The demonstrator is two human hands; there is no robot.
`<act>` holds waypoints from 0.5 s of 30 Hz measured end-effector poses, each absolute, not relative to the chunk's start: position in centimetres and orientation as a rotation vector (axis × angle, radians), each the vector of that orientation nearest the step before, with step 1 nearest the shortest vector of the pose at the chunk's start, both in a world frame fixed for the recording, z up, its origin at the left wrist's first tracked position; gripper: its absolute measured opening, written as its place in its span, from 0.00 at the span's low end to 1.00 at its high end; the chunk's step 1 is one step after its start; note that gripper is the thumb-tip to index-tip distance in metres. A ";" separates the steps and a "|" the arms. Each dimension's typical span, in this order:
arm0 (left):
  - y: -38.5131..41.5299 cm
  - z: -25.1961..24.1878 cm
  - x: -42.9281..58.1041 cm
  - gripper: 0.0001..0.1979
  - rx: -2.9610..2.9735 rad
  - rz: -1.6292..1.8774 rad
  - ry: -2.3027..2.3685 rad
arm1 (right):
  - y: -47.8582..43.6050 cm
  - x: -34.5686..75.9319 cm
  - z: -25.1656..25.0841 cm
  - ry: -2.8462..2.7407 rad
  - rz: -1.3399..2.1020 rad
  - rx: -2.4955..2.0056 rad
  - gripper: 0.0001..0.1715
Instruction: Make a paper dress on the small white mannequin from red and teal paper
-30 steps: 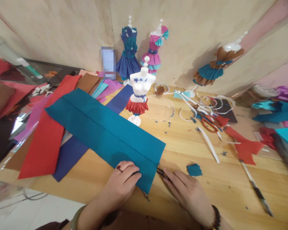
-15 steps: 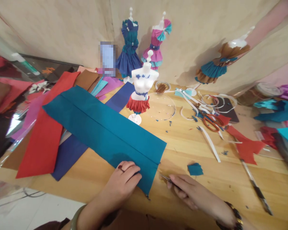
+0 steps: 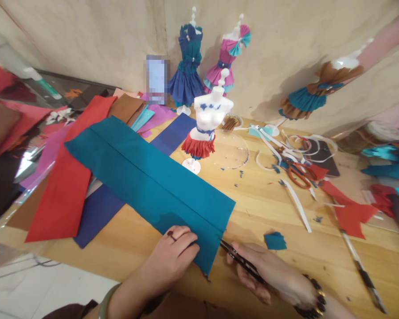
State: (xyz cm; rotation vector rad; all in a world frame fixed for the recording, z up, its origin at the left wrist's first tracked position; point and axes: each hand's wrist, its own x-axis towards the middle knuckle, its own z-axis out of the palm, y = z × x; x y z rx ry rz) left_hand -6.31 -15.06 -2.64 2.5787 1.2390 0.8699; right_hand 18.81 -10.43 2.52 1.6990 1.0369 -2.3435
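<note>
A long teal folded paper sheet (image 3: 146, 179) lies across the wooden table (image 3: 272, 208). My left hand (image 3: 171, 254) rests on its near end, fingers curled over the edge and pinching the paper. My right hand (image 3: 272, 274) grips small dark scissors (image 3: 234, 256), whose tips reach the sheet's near right edge at the fold line. A small teal scrap (image 3: 275, 240) lies just beyond my right hand.
Red (image 3: 66, 177), dark blue (image 3: 99, 212), brown and purple sheets lie under and left of the teal one. A white mini mannequin with red skirt (image 3: 204, 128) stands behind it; dressed mannequins (image 3: 188, 66) line the wall. Orange-handled scissors (image 3: 295, 170), white strips and red scraps (image 3: 352, 215) clutter the right.
My right hand drew back from the sheet's edge, then brought the scissors' tips up to the fold at the near right edge. My left hand stayed on the paper.
</note>
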 end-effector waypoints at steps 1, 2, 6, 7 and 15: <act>-15.1 -2.6 -6.3 0.14 2.579 0.869 1.237 | -10.3 18.7 2.5 1.040 -2.331 1.697 0.39; -15.1 -2.7 -6.3 0.13 2.581 0.871 1.236 | -10.2 18.6 2.5 1.044 -2.320 1.691 0.38; -15.1 -2.7 -6.3 0.13 2.579 0.881 1.251 | -9.9 18.3 2.5 1.049 -2.309 1.680 0.35; -15.1 -2.7 -6.3 0.14 2.580 0.876 1.252 | -9.9 18.2 2.5 1.034 -2.310 1.676 0.35; -14.9 -2.3 -6.2 0.14 2.594 0.896 1.247 | -9.7 17.7 2.6 0.943 -2.336 1.632 0.32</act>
